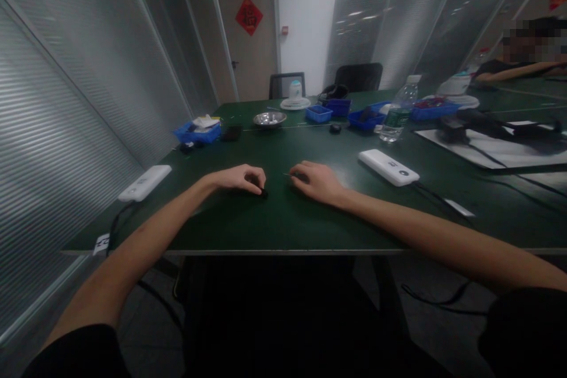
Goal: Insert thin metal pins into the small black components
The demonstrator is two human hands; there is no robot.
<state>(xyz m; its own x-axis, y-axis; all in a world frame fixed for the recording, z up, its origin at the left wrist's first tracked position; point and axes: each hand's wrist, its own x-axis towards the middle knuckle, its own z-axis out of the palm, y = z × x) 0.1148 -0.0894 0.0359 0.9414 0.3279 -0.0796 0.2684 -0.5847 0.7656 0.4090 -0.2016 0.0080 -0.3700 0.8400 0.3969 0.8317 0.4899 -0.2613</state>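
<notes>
Both my hands rest on the dark green table point(274, 224), close together near its middle. My left hand point(241, 178) is curled, its fingertips pinched on a small black part point(263, 193) that touches the tabletop. My right hand point(316, 182) is also closed, gripping a thin dark tool point(293, 176) whose fine tip points left toward the black part. The two hands are a short gap apart. What the tool is exactly is too small and dim to tell.
White power banks lie at the left edge point(145, 182) and to the right point(388, 167), with cables. Farther back stand blue trays point(198, 133) point(319, 113), a metal bowl point(269, 120), a small fan point(295, 96), a water bottle point(398, 111). Another person's arm point(514, 72) rests at far right.
</notes>
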